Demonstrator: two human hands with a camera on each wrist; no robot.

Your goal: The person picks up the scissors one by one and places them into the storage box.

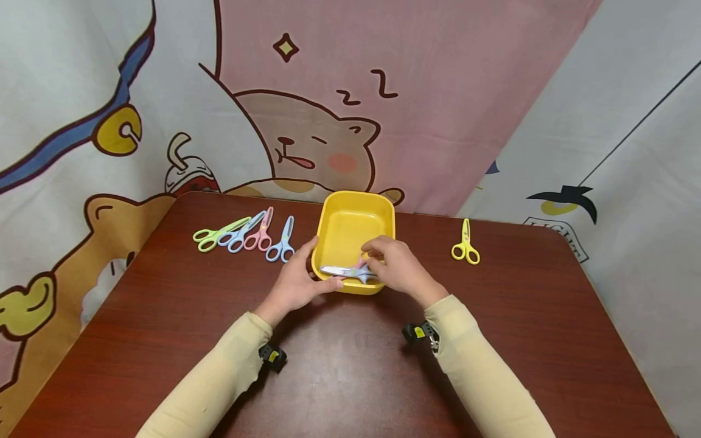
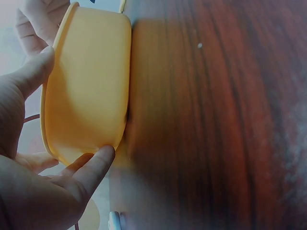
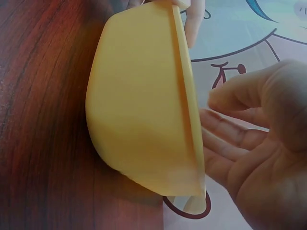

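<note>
A dark red-brown wooden table [image 1: 350, 365] fills the lower part of the head view, with a cartoon-printed cloth backdrop [image 1: 306, 103] hanging behind it. Near the far middle of the table stands a yellow rectangular plastic tray [image 1: 350, 225] with rounded corners, and both hands meet at its near edge.

The left hand [image 1: 298, 283] grips the tray's near left corner: its thumb lies along the left rim and its fingers curl round the near wall, which the left wrist view shows as a thumb and a finger pressed against the yellow outer wall [image 2: 91, 86]. The right hand [image 1: 397, 264] is over the near right part of the tray, fingers bent down onto a pair of small scissors with a pink handle and pale blue-grey blades [image 1: 347, 271]. These scissors lie across the near rim, blades pointing to the left hand, almost touching its fingertips. In the right wrist view the palm [image 3: 259, 158] hangs just beside the tray's rim [image 3: 189, 120], fingers loosely bent; the scissors do not show there.

Left of the tray lie a green pair [image 1: 210, 236], a light blue pair [image 1: 241, 234], a pink pair [image 1: 261, 232] and a blue pair [image 1: 282, 243]. Well to the right lies a yellow pair [image 1: 465, 244], alone
</note>
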